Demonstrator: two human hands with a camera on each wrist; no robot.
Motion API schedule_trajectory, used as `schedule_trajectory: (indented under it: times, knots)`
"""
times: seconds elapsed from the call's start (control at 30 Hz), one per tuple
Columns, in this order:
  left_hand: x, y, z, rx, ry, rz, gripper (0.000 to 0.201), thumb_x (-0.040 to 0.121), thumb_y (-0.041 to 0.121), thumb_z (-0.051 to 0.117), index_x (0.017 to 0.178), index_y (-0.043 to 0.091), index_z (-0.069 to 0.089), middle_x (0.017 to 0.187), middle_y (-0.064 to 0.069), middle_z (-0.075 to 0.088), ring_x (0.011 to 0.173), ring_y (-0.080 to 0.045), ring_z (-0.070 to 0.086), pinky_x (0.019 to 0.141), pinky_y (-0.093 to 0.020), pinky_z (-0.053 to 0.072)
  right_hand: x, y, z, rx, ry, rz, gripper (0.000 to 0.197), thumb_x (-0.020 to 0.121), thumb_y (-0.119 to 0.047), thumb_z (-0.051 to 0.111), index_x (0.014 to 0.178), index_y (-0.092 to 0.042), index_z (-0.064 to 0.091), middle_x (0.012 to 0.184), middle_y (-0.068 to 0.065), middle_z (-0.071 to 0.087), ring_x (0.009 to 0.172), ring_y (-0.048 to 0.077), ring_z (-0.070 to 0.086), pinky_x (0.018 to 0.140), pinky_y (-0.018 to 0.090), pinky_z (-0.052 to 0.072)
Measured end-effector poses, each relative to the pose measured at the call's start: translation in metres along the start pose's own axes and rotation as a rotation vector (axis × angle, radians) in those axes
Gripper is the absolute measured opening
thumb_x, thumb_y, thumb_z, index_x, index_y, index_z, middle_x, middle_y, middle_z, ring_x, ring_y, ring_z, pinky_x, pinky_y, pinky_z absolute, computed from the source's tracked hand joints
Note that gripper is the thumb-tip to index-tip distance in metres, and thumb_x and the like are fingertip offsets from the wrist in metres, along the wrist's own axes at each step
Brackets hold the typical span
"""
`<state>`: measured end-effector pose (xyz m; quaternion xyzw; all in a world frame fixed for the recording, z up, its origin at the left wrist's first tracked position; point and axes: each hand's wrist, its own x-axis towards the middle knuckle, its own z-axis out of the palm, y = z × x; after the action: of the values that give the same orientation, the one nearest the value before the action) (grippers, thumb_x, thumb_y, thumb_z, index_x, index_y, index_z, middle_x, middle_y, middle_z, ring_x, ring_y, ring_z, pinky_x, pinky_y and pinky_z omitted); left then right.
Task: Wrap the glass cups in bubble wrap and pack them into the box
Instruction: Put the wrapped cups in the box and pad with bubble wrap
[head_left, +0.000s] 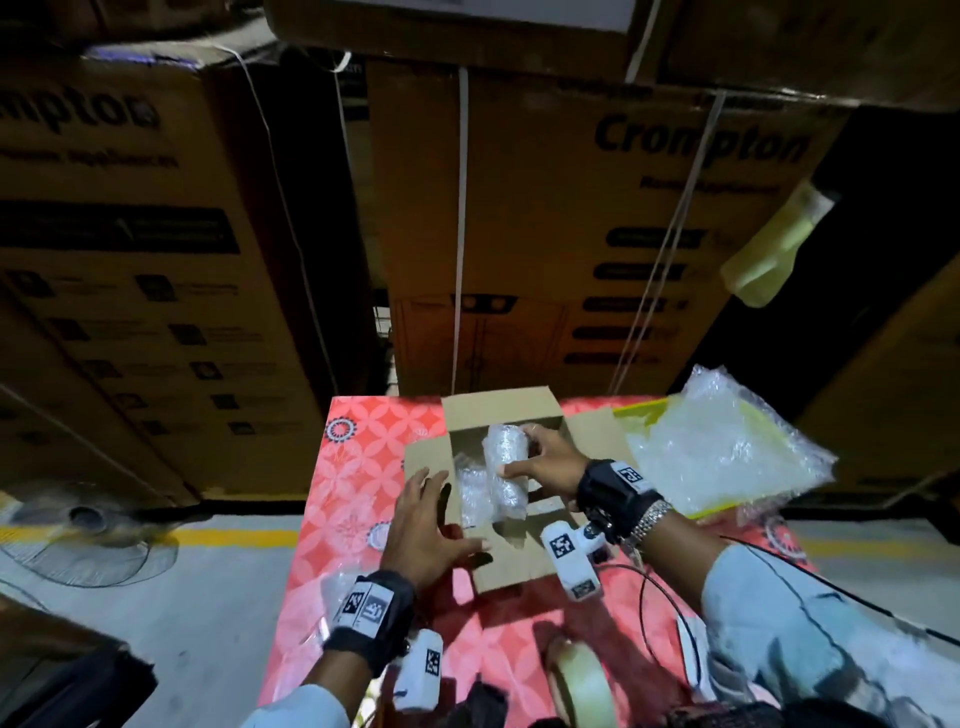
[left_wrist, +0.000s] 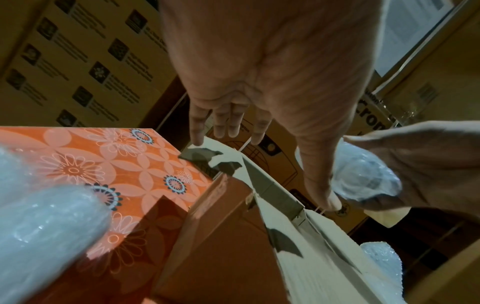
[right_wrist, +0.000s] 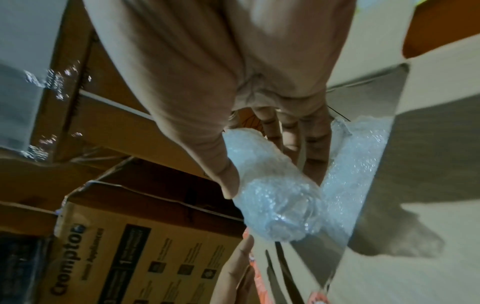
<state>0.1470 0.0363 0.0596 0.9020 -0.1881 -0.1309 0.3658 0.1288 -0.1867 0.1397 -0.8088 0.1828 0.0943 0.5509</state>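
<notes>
An open cardboard box (head_left: 519, 556) sits on the red floral table (head_left: 363, 457). My right hand (head_left: 524, 454) grips a bubble-wrapped cup (head_left: 506, 467) between thumb and fingers, holding it upright inside the box opening; the right wrist view shows this cup (right_wrist: 275, 201) close up. A second wrapped cup (head_left: 471, 493) stands in the box, left of the held one. My left hand (head_left: 447, 512) is spread with straight fingers over the box's left flap (left_wrist: 223, 156), holding nothing. Whether it touches the flap is unclear.
Loose bubble wrap sheets (head_left: 722, 447) lie at the table's right back. A tape roll (head_left: 582, 680) sits at the near edge, and more bubble wrap (left_wrist: 46, 226) lies near my left wrist. Large stacked cartons (head_left: 571, 234) wall off the back. A fan (head_left: 88, 530) lies on the floor at left.
</notes>
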Motion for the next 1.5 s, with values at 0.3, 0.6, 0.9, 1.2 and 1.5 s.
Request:
schedule_trajectory:
  times: [0.3, 0.6, 0.9, 1.2, 1.5]
  knots:
    - [0.011, 0.007, 0.046, 0.028, 0.062, -0.033, 0.128, 0.065, 0.067, 0.085, 0.164, 0.028, 0.015, 0.173, 0.001, 0.011, 0.157, -0.021, 0.014, 0.126, -0.037, 0.02, 0.084, 0.02, 0.004, -0.311, -0.128, 0.202, 0.073, 0.081, -0.006, 0.083, 0.142, -0.011, 0.044, 0.129, 0.016, 0.056, 0.113, 0.038, 0.06, 0.073, 0.051, 0.063]
    - [0.009, -0.009, 0.063, -0.09, 0.146, -0.041, 0.126, 0.06, 0.057, 0.094, 0.162, 0.034, 0.024, 0.17, 0.01, 0.021, 0.156, -0.011, 0.018, 0.125, -0.032, 0.024, 0.137, 0.05, 0.028, -0.625, -0.37, 0.342, 0.086, 0.08, -0.023, 0.087, 0.148, -0.006, 0.037, 0.095, 0.016, 0.064, 0.064, 0.027, 0.064, 0.056, 0.041, 0.061]
    - [0.01, -0.012, 0.067, -0.128, 0.193, -0.03, 0.125, 0.057, 0.058, 0.094, 0.16, 0.034, 0.029, 0.169, 0.015, 0.022, 0.154, -0.004, 0.02, 0.125, -0.038, 0.028, 0.163, 0.057, 0.039, -0.725, -0.544, 0.468, 0.056, 0.076, -0.03, 0.091, 0.112, 0.001, 0.061, 0.089, 0.018, 0.071, 0.067, 0.027, 0.064, 0.054, 0.032, 0.052]
    - [0.011, -0.013, 0.068, -0.12, 0.196, -0.051, 0.124, 0.057, 0.062, 0.092, 0.159, 0.041, 0.026, 0.169, 0.017, 0.021, 0.154, -0.006, 0.022, 0.123, -0.046, 0.033, 0.173, 0.059, 0.038, -0.779, -0.593, 0.479, 0.047, 0.067, -0.037, 0.096, 0.086, -0.001, 0.072, 0.072, 0.011, 0.072, 0.061, 0.023, 0.066, 0.058, 0.029, 0.055]
    - [0.006, 0.0, 0.051, -0.128, 0.125, -0.093, 0.127, 0.059, 0.059, 0.094, 0.162, 0.035, 0.023, 0.169, 0.007, 0.02, 0.153, -0.017, 0.023, 0.123, -0.043, 0.031, 0.131, 0.011, -0.022, -0.407, -0.465, 0.328, 0.051, 0.074, -0.008, 0.09, 0.117, -0.001, 0.064, 0.112, 0.022, 0.073, 0.1, 0.033, 0.073, 0.09, 0.054, 0.059]
